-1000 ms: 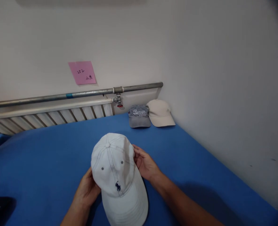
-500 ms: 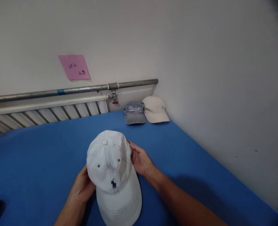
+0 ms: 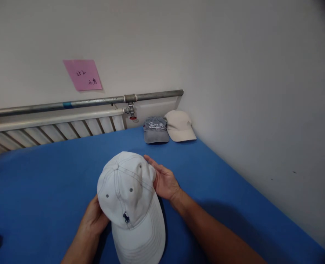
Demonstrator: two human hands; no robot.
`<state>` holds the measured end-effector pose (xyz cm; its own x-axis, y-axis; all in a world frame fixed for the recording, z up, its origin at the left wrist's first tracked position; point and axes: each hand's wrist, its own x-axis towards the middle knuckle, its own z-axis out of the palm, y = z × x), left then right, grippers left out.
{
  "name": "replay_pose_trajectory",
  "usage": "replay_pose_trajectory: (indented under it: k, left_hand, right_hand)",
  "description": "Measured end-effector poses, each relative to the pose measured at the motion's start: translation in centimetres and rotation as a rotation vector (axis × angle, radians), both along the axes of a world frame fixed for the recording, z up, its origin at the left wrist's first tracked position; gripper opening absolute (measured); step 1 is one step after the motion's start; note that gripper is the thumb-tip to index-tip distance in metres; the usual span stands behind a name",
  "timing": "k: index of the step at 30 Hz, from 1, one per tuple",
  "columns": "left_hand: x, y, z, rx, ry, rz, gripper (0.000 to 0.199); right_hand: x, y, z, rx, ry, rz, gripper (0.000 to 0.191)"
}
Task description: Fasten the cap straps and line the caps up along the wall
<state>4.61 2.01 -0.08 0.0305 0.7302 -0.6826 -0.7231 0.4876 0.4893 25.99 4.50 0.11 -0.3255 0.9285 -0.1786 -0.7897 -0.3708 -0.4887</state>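
Note:
A white baseball cap (image 3: 126, 190) with a small dark embroidered figure on its front is held between both hands, brim toward me. My left hand (image 3: 94, 216) grips the cap's left side, its fingertips hidden beneath the crown. On the opposite side, my right hand (image 3: 163, 178) holds the crown's edge, fingers partly behind the fabric. Farther back on the blue surface, a grey cap (image 3: 156, 130) with white "Always" lettering sits beside a beige cap (image 3: 180, 125); the two touch.
The blue surface (image 3: 54, 176) meets a plain wall on the right. Along the back run a white radiator (image 3: 68, 130) and a metal pipe (image 3: 96, 102) with a red-handled valve (image 3: 133, 117). A pink note (image 3: 83, 75) is stuck to the wall above.
The white cap has turned slightly in my hands, its front figure shifting left. My right hand's fingers have moved up along the crown's side. The view has shifted a little.

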Motion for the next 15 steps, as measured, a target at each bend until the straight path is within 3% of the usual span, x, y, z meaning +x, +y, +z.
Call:
replay_pose_trajectory:
  k: [5,15]
  left_hand:
    - [0.1,-0.1,0.4,-0.011,-0.027,-0.001,0.031]
    - [-0.2,0.3,-1.1,0.024,-0.122,-0.111,0.024]
  right_hand:
    - [0.2,0.1,0.2,-0.010,0.000,0.009,0.029]
    - [0.7,0.4,0.0,0.114,0.122,0.143,0.038]
